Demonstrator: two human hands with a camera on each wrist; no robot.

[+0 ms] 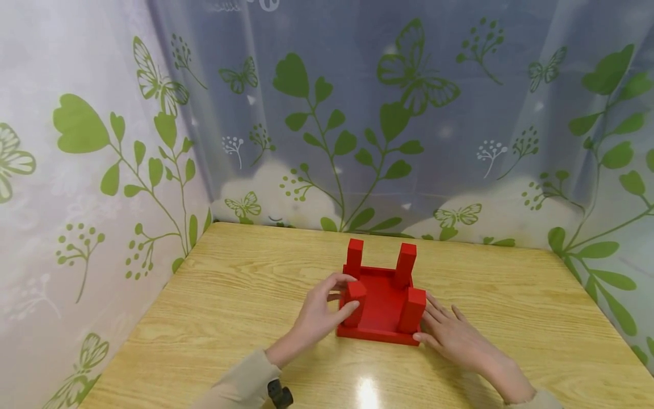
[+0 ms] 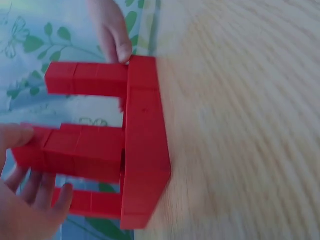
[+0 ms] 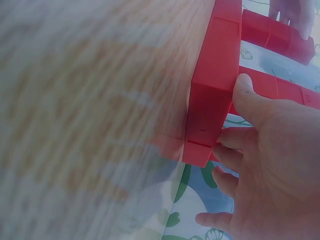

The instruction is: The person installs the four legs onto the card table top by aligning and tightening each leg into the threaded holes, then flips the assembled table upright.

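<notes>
A red square base [image 1: 380,336] lies on the wooden table, with a raised rim and an upright red post at each corner. My left hand [image 1: 319,312] holds the near-left post [image 1: 356,288], thumb on one side and fingers round the other. In the left wrist view, that post [image 2: 82,150] shows seams between stacked blocks. On the other side, my right hand [image 1: 457,338] rests against the base's right side with its fingers extended. The right wrist view has the right thumb [image 3: 245,90] on the base's rim beside the near-right post [image 3: 275,87].
Two more posts stand at the back, a far-left post [image 1: 354,255] and a far-right post [image 1: 406,261]. The wooden table [image 1: 245,272] reaches back to a curtain [image 1: 327,113] printed with leaves and butterflies. A dark watch-like band [image 1: 280,393] sits at the left sleeve.
</notes>
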